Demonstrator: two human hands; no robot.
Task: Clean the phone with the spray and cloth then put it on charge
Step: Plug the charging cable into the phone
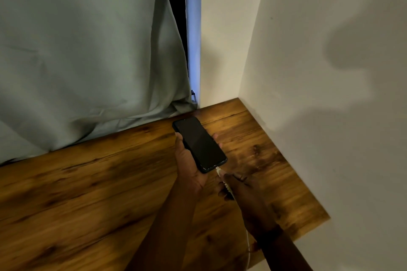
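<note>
A black phone point(199, 144) with a dark screen lies in my left hand point(189, 167), held above the wooden table point(88, 193) near its far right corner. My right hand point(244, 196) pinches the white charging cable point(223, 180) just behind its plug. The plug sits at the phone's bottom edge, touching the port. The cable runs back under my right wrist and off the table's near edge point(248, 253). No spray bottle or cloth is in view.
A grey-green curtain point(88, 50) hangs along the table's far edge. White walls point(319, 72) close the corner on the right, right beside the table's edge. A narrow blue-lit gap shows between curtain and wall.
</note>
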